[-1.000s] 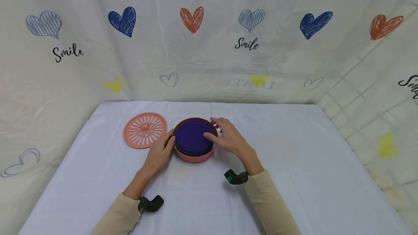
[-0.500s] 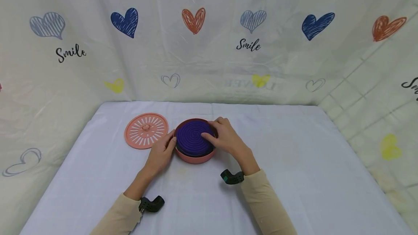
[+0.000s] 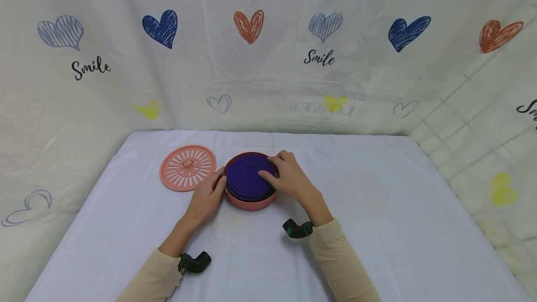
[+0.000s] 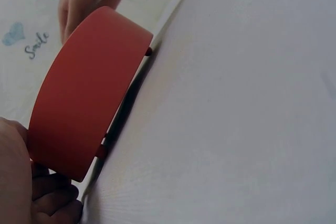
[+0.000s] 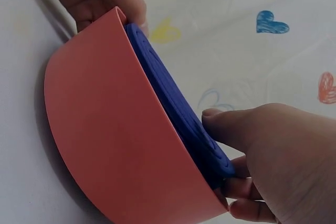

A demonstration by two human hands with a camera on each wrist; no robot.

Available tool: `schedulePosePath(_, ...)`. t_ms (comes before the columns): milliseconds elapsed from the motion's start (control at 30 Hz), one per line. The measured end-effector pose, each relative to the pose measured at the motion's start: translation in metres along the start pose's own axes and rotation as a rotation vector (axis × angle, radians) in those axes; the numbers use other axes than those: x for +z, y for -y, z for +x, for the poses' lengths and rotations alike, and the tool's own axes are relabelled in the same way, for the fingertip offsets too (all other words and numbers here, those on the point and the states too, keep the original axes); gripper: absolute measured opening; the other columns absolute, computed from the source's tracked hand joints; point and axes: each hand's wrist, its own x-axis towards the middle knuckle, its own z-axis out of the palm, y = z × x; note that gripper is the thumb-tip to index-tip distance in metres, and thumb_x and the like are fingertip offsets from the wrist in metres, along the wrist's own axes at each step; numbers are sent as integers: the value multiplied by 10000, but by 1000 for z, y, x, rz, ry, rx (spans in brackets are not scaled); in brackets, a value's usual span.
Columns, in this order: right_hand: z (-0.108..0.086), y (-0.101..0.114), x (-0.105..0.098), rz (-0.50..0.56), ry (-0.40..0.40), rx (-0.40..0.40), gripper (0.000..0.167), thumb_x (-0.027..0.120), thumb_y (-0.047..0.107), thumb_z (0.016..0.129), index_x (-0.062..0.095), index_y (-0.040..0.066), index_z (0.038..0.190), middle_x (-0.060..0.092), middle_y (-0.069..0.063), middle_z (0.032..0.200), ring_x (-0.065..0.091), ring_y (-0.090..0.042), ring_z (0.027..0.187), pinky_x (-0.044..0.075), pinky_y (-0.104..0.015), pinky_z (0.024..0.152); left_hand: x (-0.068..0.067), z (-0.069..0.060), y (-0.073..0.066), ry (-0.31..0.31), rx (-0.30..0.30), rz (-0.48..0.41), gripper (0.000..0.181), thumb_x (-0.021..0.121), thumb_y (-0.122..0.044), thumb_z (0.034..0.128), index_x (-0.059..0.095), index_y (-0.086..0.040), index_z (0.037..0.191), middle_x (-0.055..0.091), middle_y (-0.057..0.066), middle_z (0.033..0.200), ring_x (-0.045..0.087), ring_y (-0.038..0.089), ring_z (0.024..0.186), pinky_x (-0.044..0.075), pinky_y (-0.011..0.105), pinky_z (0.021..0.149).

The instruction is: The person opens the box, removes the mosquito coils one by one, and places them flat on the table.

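"Pale sheeting [image 3: 268, 73] printed with hearts hangs behind your table, and white cloth [image 3: 369, 227] covers the top. What's on it?"

"Your tin [image 3: 250, 205] sits near the middle, toward the far edge, with small feet showing under it in the left wrist view. Your slotted lid [image 3: 187, 171] lies flat to its left."

"And the coil [image 3: 250, 177]?"

"Inside the tin, spiral face up, its edge standing proud of the rim in the right wrist view. It's round, so you have no long axis to line up."

"Which hand is nearer it?"

"Your right hand [image 3: 295, 178]. The thumb rests on the coil's face and the fingers bend at its right edge, pinching it; most of the coil lies leftward of them. Your left hand [image 3: 205, 195] grips the tin's left wall, thumb by the rim."

"What would your next move turn on?"

"Probably that right edge, where your fingertips sit between coil and wall. A dark layer shows beneath; you can't tell what it is, so mind whether it clings."
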Motion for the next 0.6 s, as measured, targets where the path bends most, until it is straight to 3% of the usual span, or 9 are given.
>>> schedulePosePath(367,1,1,0,20,-19,-8,452,623,323,985,637,9,1310,580,-140,1173,518,-283,1124,495,-429,964,0,0,-1,6,-5,-2,533,459,-371,1061,484,-46,1481,540,87,1486,473,251,1412,401,481,1155)
schedulePosePath(600,2,1,-1,47,-30,-13,431,630,293,983,645,-1,1296,599,-140,1138,552,-272,1076,510,-413,927,0,0,-1,-5,6,-2,522,469,-352,1059,494,-31,1470,550,108,1475,485,278,1401,408,501,1145)
